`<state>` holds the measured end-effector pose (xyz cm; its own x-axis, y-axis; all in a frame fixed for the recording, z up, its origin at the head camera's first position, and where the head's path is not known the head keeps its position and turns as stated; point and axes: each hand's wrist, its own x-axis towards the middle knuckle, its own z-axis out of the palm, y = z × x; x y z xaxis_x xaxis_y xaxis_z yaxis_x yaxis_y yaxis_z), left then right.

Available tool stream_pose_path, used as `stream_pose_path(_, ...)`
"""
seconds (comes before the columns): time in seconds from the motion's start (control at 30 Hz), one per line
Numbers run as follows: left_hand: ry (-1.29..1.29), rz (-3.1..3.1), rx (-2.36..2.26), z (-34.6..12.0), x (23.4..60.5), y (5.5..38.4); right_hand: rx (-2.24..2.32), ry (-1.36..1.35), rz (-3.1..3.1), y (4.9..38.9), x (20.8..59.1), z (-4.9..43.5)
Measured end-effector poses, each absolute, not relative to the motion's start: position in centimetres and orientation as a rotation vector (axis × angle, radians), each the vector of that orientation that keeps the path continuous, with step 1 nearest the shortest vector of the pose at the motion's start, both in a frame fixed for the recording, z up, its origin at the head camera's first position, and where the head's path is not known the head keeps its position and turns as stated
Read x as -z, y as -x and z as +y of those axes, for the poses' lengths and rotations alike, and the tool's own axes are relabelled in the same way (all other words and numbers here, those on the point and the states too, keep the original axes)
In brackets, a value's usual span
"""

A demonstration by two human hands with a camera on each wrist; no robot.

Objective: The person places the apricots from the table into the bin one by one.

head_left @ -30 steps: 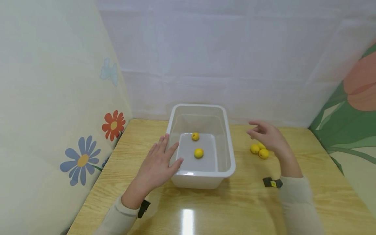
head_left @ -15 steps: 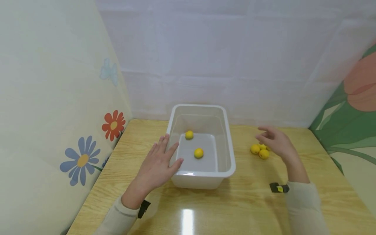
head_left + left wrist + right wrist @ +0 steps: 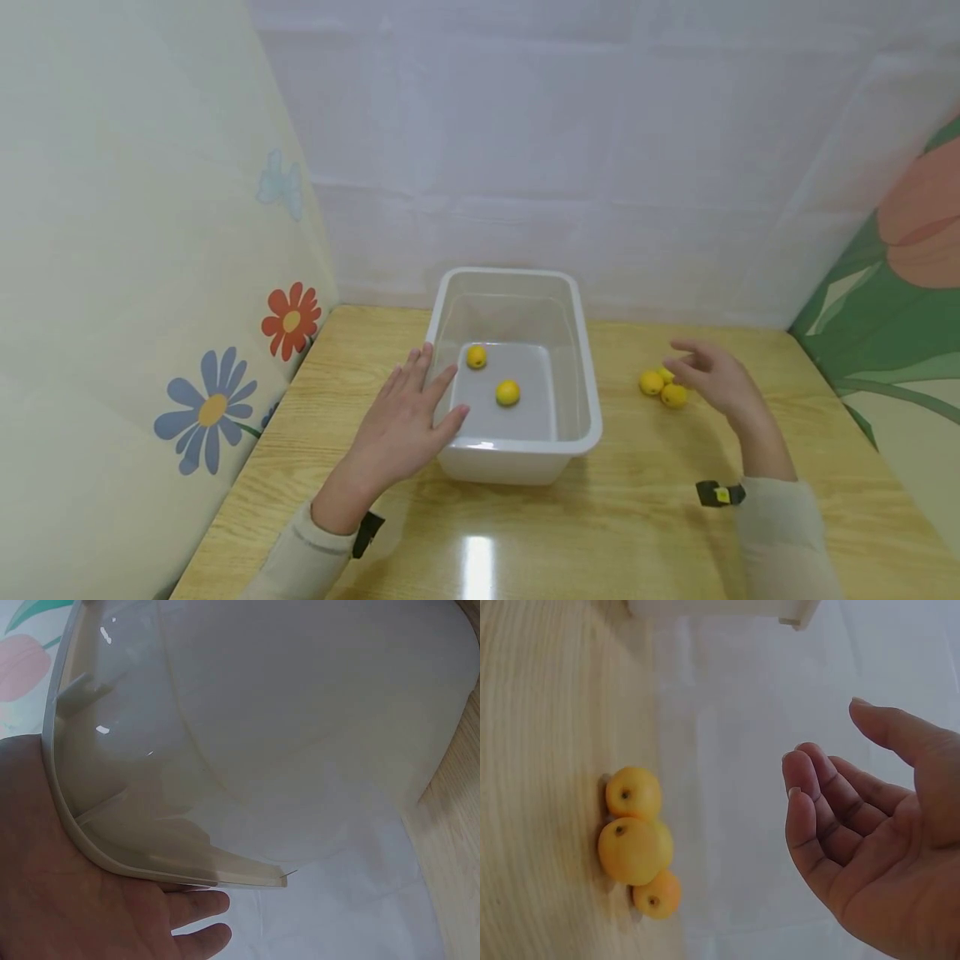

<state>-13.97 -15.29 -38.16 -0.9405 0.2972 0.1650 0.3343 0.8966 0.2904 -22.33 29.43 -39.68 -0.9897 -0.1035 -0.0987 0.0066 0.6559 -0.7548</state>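
Left hand (image 3: 396, 417) on the tub (image 3: 502, 468), right hand (image 3: 718, 379) over the table (image 3: 615, 542)

With the white cloth (image 3: 480, 142) at twelve o'clock, I see the person's left hand at about nine o'clock on the tub. Its fingers are straight and spread apart, laid on the rim rather than clamped round it.

Inside are two yellow fruits: the near fruit (image 3: 507, 392) lies around the middle of the floor, and the far fruit (image 3: 476, 357) sits off it toward half past ten, the two apart.

Outside, at three o'clock from the tub, a cluster of yellow fruit (image 3: 631, 853) is bunched on the wood; four show from the right wrist, one partly hidden. The right hand hangs just beside and above, apart from them, its fingers loosely curved and its thumb well away from the fingertips.

Painted on the left wall, toward nine o'clock, are a blue flower (image 3: 212, 410) and, at ten, a red flower (image 3: 292, 320).
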Motion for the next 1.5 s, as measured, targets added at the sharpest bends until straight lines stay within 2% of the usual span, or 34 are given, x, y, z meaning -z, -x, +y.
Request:
stream_pose_path(0.63, 0.485, -2.959, 0.479, -15.3, 38.3, 13.9, 1.257, -0.012, 2.697, 22.6, 43.9, 31.6)
stream_pose_path(1.5, 0.484, -2.961, 0.471, -15.2, 38.1, 13.9, 1.155, -0.158, 2.665, 22.7, 46.5, 33.0)
